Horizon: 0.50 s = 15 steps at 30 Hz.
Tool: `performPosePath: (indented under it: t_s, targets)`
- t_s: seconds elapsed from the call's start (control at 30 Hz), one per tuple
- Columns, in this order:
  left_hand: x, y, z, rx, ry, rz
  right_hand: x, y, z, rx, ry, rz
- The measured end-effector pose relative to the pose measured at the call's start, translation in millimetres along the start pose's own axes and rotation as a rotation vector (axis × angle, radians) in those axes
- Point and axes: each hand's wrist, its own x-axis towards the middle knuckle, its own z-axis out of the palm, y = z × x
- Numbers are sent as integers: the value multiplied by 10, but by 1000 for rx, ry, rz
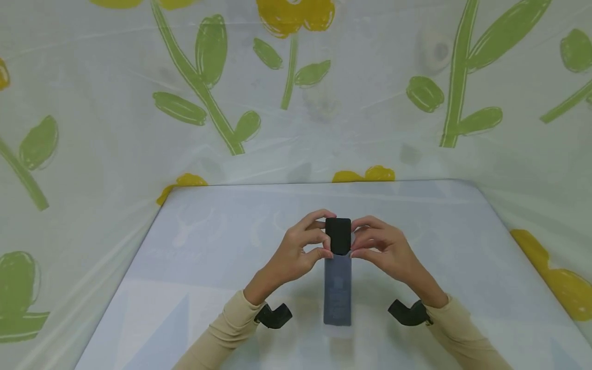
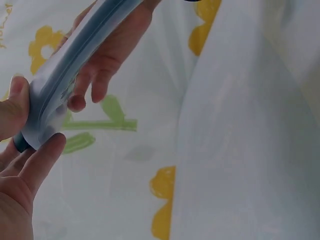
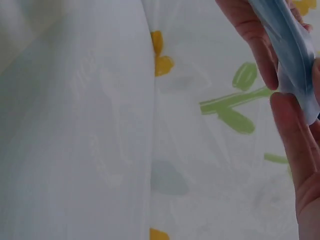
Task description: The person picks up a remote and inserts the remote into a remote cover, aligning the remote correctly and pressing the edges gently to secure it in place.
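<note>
Pinching left hand (image 1: 297, 250): your fingers hold the black end (image 1: 338, 236) by its left edge.
Right hand (image 1: 387, 250): your fingertips pinch its right edge.
Blue packet (image 1: 337, 293): extends toward you.

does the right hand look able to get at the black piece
Likely yes: the right hand has its fingertips at the right edge of the black piece, with nothing visible between.

A hand could have passed over the worktop (image 1: 444, 226) outside the left hand (image 1: 300, 246) or the right hand (image 1: 386, 249). Between them the packet (image 1: 337, 290) blocked the way, and the left mount (image 1: 274, 316) and right mount (image 1: 409, 313) narrowed the gaps beside it. Past the far edge, the cloth (image 1: 351, 128) stood as a barrier.
</note>
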Motion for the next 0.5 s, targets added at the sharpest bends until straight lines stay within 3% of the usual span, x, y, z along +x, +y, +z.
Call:
performPosePath:
  t_s: [0.13, 0.33, 0.5]
  targets:
    - [3, -28, -8, 6, 22, 40, 19, -2, 0, -122, -24, -20]
    - [36, -63, 4, -35, 19, 69, 7, 32, 1, -127, -17, -85]
    - [-2, -98, 56, -89, 2, 47, -6, 86, -26, -149, -9, -148]
